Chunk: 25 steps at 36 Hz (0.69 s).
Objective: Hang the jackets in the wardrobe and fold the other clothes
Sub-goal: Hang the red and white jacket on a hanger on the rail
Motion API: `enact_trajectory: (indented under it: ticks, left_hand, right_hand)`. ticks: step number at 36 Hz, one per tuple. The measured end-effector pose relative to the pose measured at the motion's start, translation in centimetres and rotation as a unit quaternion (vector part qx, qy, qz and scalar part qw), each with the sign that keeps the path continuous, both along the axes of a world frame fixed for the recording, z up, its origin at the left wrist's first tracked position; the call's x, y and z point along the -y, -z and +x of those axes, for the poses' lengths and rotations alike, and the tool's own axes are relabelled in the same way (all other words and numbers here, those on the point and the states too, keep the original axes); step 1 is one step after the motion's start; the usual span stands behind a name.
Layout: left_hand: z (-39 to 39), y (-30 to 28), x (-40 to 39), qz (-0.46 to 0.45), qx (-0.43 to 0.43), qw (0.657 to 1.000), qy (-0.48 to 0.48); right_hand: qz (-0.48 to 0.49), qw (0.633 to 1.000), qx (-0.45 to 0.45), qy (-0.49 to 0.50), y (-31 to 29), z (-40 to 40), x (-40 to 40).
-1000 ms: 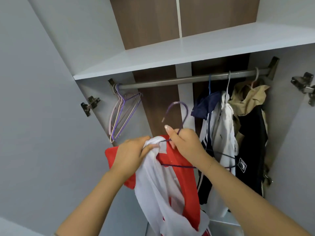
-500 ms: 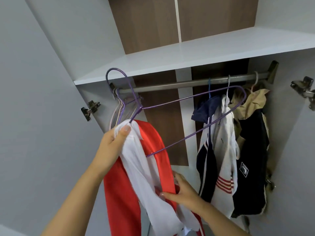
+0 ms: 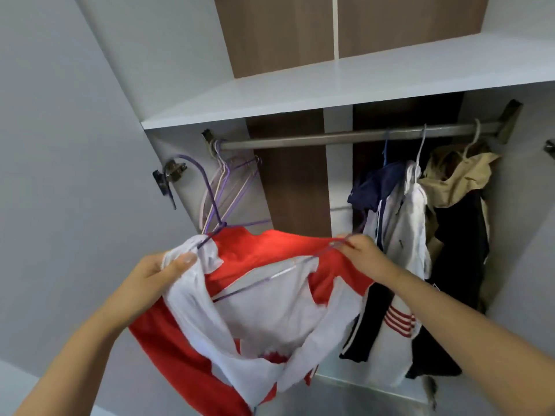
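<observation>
A white shelf (image 3: 345, 82) spans the top, brown back panels (image 3: 279, 34) above and below it. A metal door hinge (image 3: 169, 175) sits on the left side wall, another hinge (image 3: 550, 149) shows at the right edge. A grey door (image 3: 60, 145) fills the left

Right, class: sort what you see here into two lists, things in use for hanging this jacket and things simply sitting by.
In use:
red and white jacket
purple hanger, inside the jacket
left hand, gripping the white collar
right hand, pinching the hanger's end
rail

Sitting by:
spare hangers on the rail
hung jackets
shelf
door hinge
</observation>
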<state>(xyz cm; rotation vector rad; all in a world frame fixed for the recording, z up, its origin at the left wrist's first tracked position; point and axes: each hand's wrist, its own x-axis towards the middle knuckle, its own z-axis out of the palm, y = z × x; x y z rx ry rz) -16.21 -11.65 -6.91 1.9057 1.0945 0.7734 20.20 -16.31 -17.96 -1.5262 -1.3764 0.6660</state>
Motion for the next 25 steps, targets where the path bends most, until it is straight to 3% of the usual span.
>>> enact_trajectory:
  ticks: [6, 13, 16, 20, 25]
  left_hand:
    - [0.1, 0.6, -0.1, -0.012, -0.103, 0.991, 0.087]
    - [1.1, 2.7, -1.6, 0.151, -0.266, 0.952, 0.011]
    - [2.0, 3.6, -1.4, 0.188, -0.234, 0.953, -0.032]
    - [4.2, 4.8, -0.4, 0.177, -0.171, 0.969, 0.007]
    - [5.5, 5.7, 0.5, 0.110, -0.102, 0.982, 0.114]
  right_hand:
    - [0.002, 1.000, 0.002, -0.019, -6.1, 1.1, -1.3]
    - [-0.077, 0.996, 0.041, -0.033, -9.7, 1.5, -1.1]
    - [-0.065, 0.996, 0.061, 0.008, -10.2, 0.5, -1.0]
    - [-0.054, 0.998, 0.034, 0.024, -10.8, -1.8, -1.0]
    - [-0.017, 0.986, 0.168, 0.001, -11.4, -3.3, -1.7]
